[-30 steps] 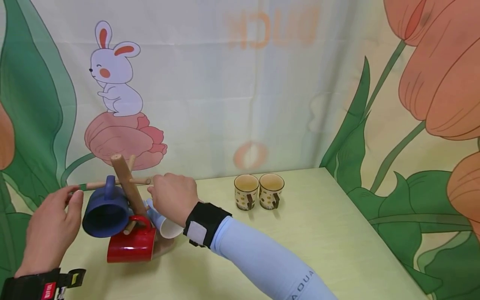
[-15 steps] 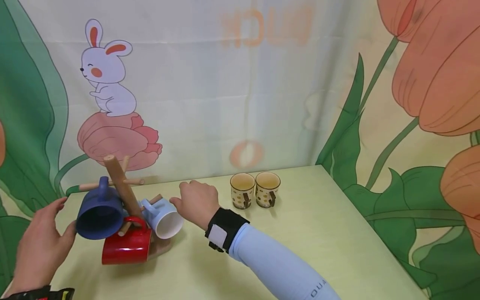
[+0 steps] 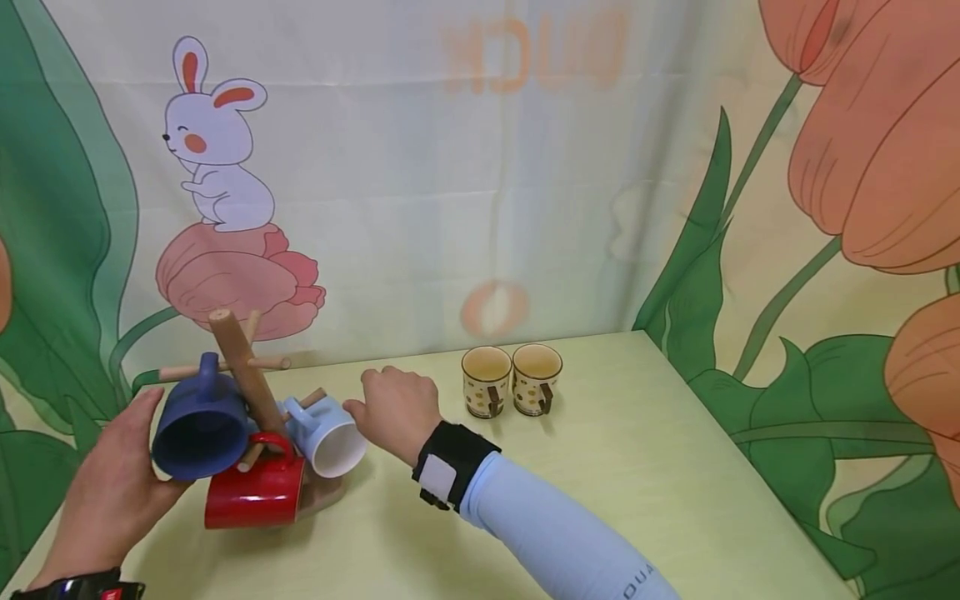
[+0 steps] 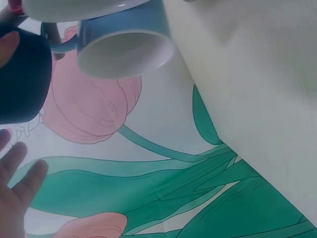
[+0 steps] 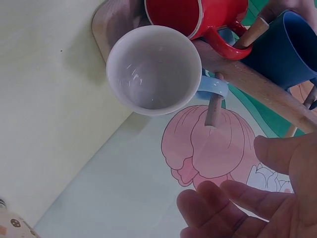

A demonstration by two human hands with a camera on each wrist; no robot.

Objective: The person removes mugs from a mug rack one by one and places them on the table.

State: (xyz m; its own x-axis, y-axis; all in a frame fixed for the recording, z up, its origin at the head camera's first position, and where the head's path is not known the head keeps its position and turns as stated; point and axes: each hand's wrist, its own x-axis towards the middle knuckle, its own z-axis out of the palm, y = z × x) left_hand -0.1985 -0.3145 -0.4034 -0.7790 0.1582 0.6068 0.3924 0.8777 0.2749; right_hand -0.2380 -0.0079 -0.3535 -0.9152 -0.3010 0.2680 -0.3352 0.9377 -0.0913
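A wooden mug tree (image 3: pixel 247 375) leans in the head view, with pegs sticking out on several sides. From its upper left peg hangs a dark blue mug (image 3: pixel 183 408), mouth toward the camera. My left hand (image 3: pixel 123 483) is at this mug's left side, fingers extended along it and thumb below. In the left wrist view the thumb overlaps the dark mug and the other fingers spread apart. A red mug (image 3: pixel 255 496) and a light blue mug (image 3: pixel 318 421) hang lower by their handles. Right of the light blue mug, my right hand (image 3: pixel 401 408) holds nothing, its fingers loosely bent.
Two cream mugs (image 3: pixel 486 387) with dark spots and brown handles stand upright side by side at the table's back. The pale table (image 3: pixel 600 467) ends against a printed curtain (image 3: pixel 390 208) with a rabbit and tulips.
My right hand has drawn back rightward from the upper peg, uncovering the light blue mug. My left hand has moved in closer around the dark blue mug's side. The view has shifted slightly.
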